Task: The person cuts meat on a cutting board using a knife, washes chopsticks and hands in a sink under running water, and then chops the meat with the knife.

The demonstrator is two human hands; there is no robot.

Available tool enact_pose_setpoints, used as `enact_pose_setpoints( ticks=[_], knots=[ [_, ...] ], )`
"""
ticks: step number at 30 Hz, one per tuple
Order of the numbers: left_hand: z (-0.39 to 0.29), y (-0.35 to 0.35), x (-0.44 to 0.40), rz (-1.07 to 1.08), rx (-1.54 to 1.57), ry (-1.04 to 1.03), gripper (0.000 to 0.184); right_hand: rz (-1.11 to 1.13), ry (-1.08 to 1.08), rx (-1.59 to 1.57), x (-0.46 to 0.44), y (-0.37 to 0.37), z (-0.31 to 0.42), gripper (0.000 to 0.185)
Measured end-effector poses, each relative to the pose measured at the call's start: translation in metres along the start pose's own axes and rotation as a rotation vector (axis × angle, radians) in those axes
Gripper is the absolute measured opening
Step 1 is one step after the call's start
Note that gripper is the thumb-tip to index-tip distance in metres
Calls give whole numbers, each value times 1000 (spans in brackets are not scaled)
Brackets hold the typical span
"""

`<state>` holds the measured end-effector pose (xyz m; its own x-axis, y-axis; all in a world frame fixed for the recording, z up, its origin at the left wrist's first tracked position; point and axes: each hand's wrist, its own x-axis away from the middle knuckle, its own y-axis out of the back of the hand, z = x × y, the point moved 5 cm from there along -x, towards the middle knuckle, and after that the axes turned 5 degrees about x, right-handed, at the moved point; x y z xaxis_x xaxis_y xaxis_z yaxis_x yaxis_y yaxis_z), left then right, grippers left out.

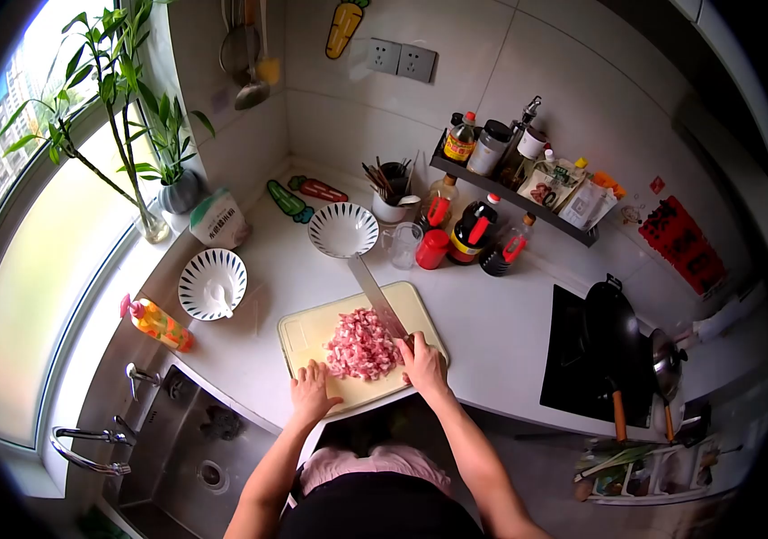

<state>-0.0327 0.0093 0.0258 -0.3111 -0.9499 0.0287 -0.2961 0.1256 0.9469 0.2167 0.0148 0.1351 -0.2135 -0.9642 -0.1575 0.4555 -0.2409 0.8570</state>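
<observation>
A pile of diced pink meat (363,345) lies on a cream cutting board (411,301). My right hand (423,364) is closed around the handle of a large knife (375,295) at the right side of the pile. The blade points away from me, its far end beyond the board's back edge, near a striped bowl (343,230). My left hand (314,392) rests on the board's front left part with fingers spread, just left of the meat, holding nothing.
A second striped bowl (212,284) with a white spoon stands left, beside a spray bottle (160,324). The sink (177,481) is at lower left. Sauce bottles (472,230) stand behind the board. At right, a wok (611,323) sits on the black stove (563,359).
</observation>
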Motion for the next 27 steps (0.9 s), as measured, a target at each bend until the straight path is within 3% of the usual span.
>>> enact_pose_setpoints(
  ticks=[4,7,11,15,16,17,19,21,27],
  knots=[
    [1,1,0,-1,1,-4,96,13,16,7,6,-37,-21,37],
    [0,1,1,-5,-3,-3,97,171,-15,214,4,-49,-29,42],
    [0,0,0,-8,0,0,96,187,-61,45,-10,3,-1,43],
    [-2,2,0,-2,21,2,95,17,-90,-44,-1,19,-28,39],
    [-3,2,0,1,18,-7,95,-153,20,-148,7,10,-48,35],
    [-2,2,0,6,23,5,95,-160,12,-148,20,8,-63,35],
    [-3,2,-1,13,27,12,96,162,-502,-568,52,-15,-107,34],
    [-4,3,-2,45,23,28,97,175,-676,-774,89,-25,-132,34],
    [-4,4,-5,55,20,2,99,83,-866,-975,142,-60,-155,37]
  ],
)
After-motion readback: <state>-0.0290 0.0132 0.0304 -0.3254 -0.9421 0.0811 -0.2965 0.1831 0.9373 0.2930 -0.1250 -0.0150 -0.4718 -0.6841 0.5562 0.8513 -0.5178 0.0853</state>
